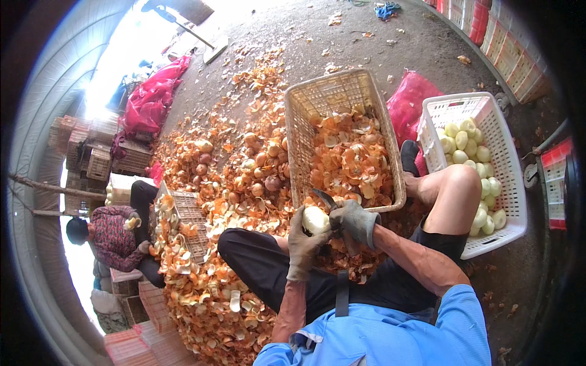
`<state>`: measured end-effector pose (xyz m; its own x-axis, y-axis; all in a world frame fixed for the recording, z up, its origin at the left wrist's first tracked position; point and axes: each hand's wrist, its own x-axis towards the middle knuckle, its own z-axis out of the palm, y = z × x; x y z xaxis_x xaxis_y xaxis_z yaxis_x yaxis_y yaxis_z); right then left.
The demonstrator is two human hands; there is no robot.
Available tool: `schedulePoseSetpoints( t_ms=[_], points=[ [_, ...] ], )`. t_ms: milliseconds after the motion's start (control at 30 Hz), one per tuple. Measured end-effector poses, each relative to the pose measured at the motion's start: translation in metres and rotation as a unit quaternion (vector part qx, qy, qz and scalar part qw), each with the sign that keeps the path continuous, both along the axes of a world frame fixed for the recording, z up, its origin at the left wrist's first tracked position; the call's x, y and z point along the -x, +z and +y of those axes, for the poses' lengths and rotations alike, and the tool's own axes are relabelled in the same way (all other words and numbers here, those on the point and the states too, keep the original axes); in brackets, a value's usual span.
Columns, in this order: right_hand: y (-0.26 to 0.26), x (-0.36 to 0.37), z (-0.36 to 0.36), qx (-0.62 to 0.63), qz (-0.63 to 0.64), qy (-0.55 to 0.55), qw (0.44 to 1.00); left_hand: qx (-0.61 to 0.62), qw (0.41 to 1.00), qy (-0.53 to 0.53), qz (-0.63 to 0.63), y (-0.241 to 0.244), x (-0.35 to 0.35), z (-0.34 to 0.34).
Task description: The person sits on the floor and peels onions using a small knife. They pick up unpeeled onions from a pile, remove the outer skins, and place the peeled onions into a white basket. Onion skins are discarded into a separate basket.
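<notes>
My left hand (303, 254), in a dirty work glove, holds a peeled white onion (316, 220) between thumb and fingers. Close on its right, my right hand (355, 220) wears a grey glove and grips a knife (324, 199) whose dark curved blade points up and left, beside the onion's top. Both hands are over my lap at the near rim of a tan plastic crate (397, 183). Loose brown onion skins (352, 160) fill the crate's lower part. To the right, a white plastic crate (508, 183) holds many peeled onions (471, 146).
Skins (215, 302) cover the floor on the left, with unpeeled onions (261, 160) among them. A tan crate (187, 206) lies tilted in that heap. Another person (114, 233) sits at far left. A pink mesh sack (409, 98) lies between the two crates. Stacked crates (512, 59) line the right.
</notes>
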<state>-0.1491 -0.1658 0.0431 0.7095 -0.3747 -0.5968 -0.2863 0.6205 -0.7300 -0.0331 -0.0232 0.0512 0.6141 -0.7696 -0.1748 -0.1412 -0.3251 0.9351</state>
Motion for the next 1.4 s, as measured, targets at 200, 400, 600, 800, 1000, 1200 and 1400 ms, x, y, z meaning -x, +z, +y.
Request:
schedulePoseSetpoints(
  t_ms=[200,400,600,800,1000,1200,1400],
  points=[
    [-0.011,0.002,0.006,-0.067,-0.046,-0.064,0.995,0.025,0.996,0.042,0.078,0.012,-0.001,-0.006],
    [0.005,0.005,-0.002,-0.104,-0.065,-0.079,0.989,0.065,0.981,0.081,0.164,0.031,0.0,-0.008],
    [0.021,0.007,-0.001,-0.059,-0.022,-0.036,0.997,0.048,0.996,0.066,0.031,0.005,-0.006,-0.002],
    [0.01,0.005,-0.003,-0.016,0.009,0.003,1.0,0.009,0.969,-0.007,-0.247,-0.015,-0.013,0.005],
    [-0.056,-0.004,-0.007,0.416,-0.036,0.191,0.888,0.027,0.995,0.027,-0.092,-0.005,-0.006,-0.002],
    [-0.041,0.004,-0.009,0.012,-0.127,0.086,0.988,0.126,0.948,0.052,0.288,0.016,-0.008,-0.005],
    [-0.005,0.012,-0.005,-0.211,-0.15,-0.012,0.966,0.169,0.87,0.041,0.461,-0.004,-0.013,0.008]
  ],
)
